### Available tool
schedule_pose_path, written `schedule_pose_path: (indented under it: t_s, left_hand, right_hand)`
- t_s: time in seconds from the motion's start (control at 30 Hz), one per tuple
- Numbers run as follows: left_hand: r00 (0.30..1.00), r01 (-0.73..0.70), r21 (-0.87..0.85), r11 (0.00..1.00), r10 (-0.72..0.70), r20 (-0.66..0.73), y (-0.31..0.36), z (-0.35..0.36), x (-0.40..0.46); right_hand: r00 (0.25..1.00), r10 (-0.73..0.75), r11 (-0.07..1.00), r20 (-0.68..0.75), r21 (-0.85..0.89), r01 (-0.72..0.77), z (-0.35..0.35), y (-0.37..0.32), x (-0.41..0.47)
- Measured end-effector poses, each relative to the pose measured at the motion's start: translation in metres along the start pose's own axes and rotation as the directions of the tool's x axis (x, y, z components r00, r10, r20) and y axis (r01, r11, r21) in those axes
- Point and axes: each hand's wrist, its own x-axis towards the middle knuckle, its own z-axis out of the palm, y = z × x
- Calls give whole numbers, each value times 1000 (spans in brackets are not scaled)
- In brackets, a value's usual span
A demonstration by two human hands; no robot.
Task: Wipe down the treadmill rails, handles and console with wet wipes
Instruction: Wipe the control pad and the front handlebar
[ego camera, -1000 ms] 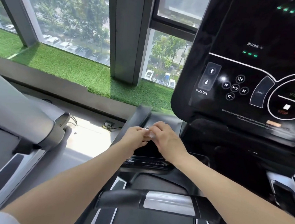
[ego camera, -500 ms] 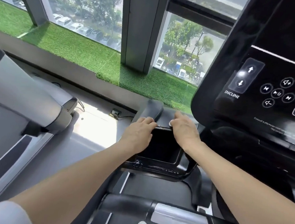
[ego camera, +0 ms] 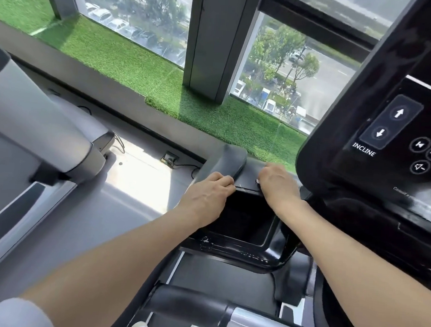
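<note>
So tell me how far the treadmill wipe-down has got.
Done: nothing I can confirm; no surface shows clear wipe marks.
In hand: both hands work the far rim of the black storage tray. The right hand holds a bit of white wipe; the left hand rests on the rim.
Left: the console and the front handlebar, judging by hand position.

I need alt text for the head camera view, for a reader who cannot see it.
Two bare hands rest on the far rim of a black storage tray beside the treadmill console; the right hand holds a small bit of white wipe, the left hand lies beside it. Windows and green artificial turf are behind.
</note>
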Motion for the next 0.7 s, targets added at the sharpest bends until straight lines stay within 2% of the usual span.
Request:
schedule_pose_path:
  t_s: [0.2, 0.33, 0.5, 0.7]
  left_hand:
    - [1000, -12, -9, 1000, 12, -25, -2, 3, 0]
    - [1000, -12, -19, 1000, 11, -10, -3, 3, 1]
    - [1000, 7, -34, 999, -6, 10, -5, 3, 1]
    - [1000, 20, -43, 999, -19, 22, -4, 3, 1]
  right_hand:
    - [995, -98, 980, 2, -172, 97, 3, 4, -7]
    - [998, -64, 980, -13, -190, 61, -10, -4, 2]
    - [998, -55, 948, -44, -317, 39, -5, -2, -9]
    - [1000, 28, 950, -12, -310, -30, -11, -9, -3]
